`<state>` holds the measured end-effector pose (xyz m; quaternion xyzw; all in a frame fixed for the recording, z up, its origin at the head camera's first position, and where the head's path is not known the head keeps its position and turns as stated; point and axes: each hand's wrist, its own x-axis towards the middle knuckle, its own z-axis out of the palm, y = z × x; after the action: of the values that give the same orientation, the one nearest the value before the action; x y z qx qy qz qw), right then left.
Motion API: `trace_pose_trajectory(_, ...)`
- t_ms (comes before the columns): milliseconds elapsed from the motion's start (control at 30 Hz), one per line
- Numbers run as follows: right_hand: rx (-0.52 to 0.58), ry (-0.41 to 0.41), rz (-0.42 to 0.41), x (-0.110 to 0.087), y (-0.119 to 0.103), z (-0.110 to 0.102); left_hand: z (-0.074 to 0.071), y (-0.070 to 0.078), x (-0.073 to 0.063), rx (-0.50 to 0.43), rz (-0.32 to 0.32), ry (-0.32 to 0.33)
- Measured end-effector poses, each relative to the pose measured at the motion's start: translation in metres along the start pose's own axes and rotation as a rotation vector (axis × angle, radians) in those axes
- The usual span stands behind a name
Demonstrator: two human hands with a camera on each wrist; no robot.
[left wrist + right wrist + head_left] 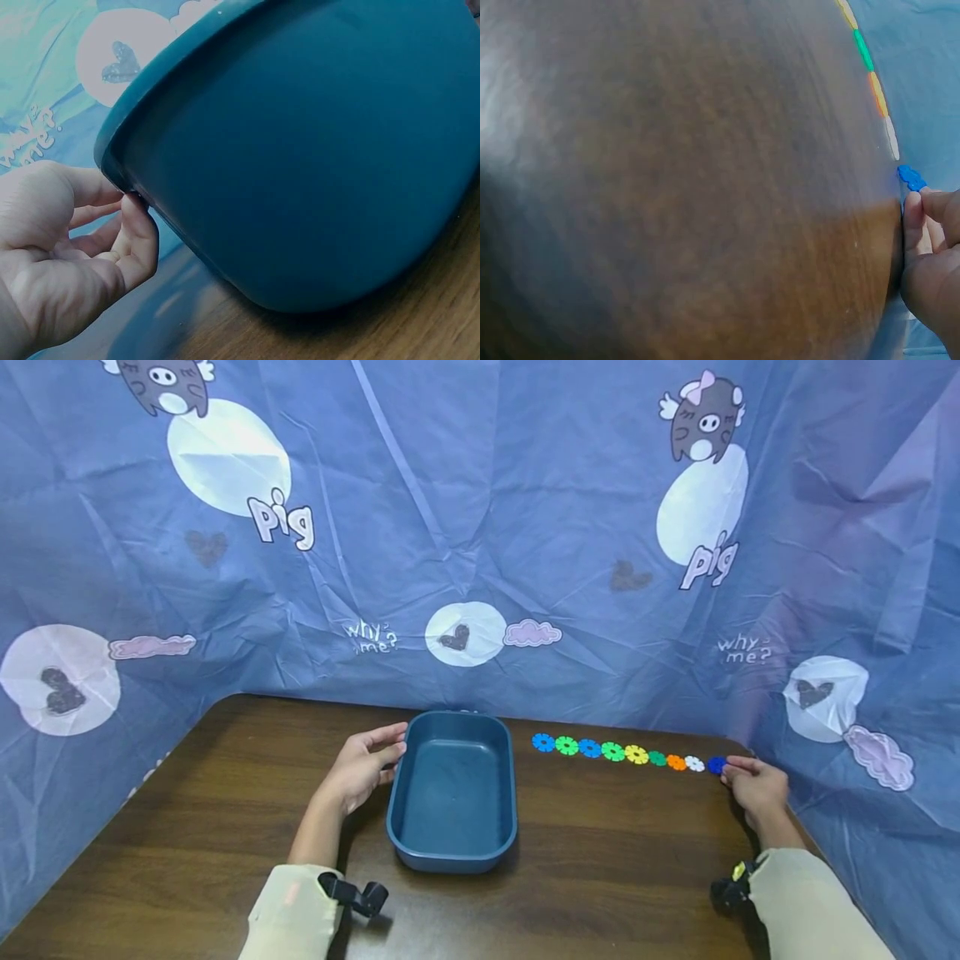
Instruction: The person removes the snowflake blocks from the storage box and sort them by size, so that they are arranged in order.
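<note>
My left hand (pixel 362 768) is at the left edge of a dark blue rectangular plastic bin (pixel 453 853). In the left wrist view, the thumb and curled fingers (pixel 137 232) pinch the lip of the bin (pixel 300 165). At the far right of the table my right hand (pixel 759 787) pinches a dark blue notched plastic disc (pixel 717 765) between thumb and fingers. That blue disc (pixel 911 178) shows tilted in the right wrist view, beside the end of a row of discs. The white disc (pixel 694 764) is its nearest neighbour, with a small gap between them.
Along the table's back edge runs the row: orange disc (pixel 677 762), dark green disc (pixel 657 758), yellow disc (pixel 636 754), then several green and blue ones. The brown wooden table (pixel 600 860) meets a blue printed cloth (pixel 525 527) behind and at the sides.
</note>
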<state>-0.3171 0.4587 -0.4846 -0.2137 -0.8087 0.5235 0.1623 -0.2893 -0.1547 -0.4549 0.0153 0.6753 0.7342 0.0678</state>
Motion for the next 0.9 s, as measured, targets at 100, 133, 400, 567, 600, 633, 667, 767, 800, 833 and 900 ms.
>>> trace_pose_trajectory(100,-0.001,-0.007,-0.008,0.0017,0.0005,0.0006,0.0006,-0.0002,0.0001,-0.009,-0.005,0.007)
trace_pose_trajectory(133,-0.001,-0.005,-0.004,0.0022,0.0006,0.0010,0.0007,-0.0002,0.0001,-0.007,-0.005,0.006)
trace_pose_trajectory(400,-0.064,-0.031,0.003,0.0053,0.0009,-0.0013,0.0003,-0.0009,0.0010,-0.002,-0.006,0.004)
trace_pose_trajectory(567,-0.120,-0.037,-0.021,0.0049,0.0005,-0.0013,-0.0001,-0.0006,0.0010,0.005,-0.006,0.002)
trace_pose_trajectory(600,-0.128,-0.036,-0.028,0.0049,0.0005,-0.0010,-0.0002,-0.0005,0.0009,0.006,-0.006,0.002)
trace_pose_trajectory(633,-0.130,-0.035,-0.034,0.0048,0.0006,-0.0007,-0.0002,-0.0006,0.0009,0.003,-0.006,0.002)
trace_pose_trajectory(667,-0.131,-0.035,-0.042,0.0050,0.0005,-0.0009,-0.0003,-0.0006,0.0009,0.003,-0.006,0.002)
trace_pose_trajectory(767,-0.125,-0.039,-0.050,0.0037,0.0001,-0.0006,-0.0006,-0.0010,0.0010,0.002,-0.006,0.002)
trace_pose_trajectory(800,-0.123,-0.041,-0.047,0.0033,-0.0001,-0.0007,-0.0007,-0.0012,0.0010,0.000,-0.007,0.003)
trace_pose_trajectory(833,-0.114,-0.043,-0.042,0.0029,-0.0006,-0.0008,-0.0009,-0.0015,0.0012,0.000,-0.007,0.004)
trace_pose_trajectory(900,-0.102,-0.049,-0.028,0.0027,-0.0006,-0.0012,-0.0010,-0.0020,0.0014,-0.003,-0.006,0.004)
